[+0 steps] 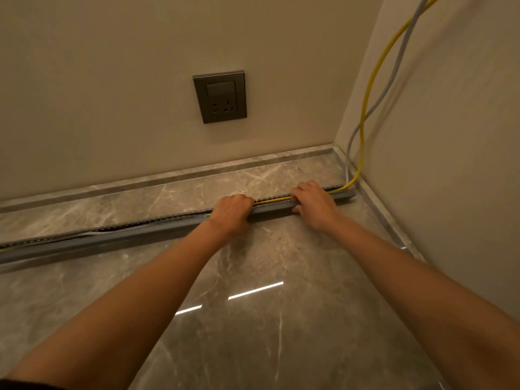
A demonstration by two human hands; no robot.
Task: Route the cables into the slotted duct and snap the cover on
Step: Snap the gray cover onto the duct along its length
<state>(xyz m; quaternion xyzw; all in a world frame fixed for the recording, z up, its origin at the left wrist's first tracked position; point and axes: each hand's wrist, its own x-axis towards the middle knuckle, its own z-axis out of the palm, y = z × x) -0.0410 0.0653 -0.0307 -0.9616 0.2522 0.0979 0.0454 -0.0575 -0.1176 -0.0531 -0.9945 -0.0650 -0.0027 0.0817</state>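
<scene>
Along the marble floor [253, 277] lay one gray slotted duct [126, 235] holding two cables from the corner: a yellow cable [368, 88] and a gray cable [394, 77]. The left hand [232, 211] and right hand [313, 204] gripped the duct, fingers curled over it.

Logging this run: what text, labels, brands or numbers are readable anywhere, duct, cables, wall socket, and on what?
None can be read in the head view.
socket: only its switch and pin slots show, no legible print.
duct: plain grey, no marking visible.
yellow cable and grey cable: any jacket print is too small to tell.
</scene>
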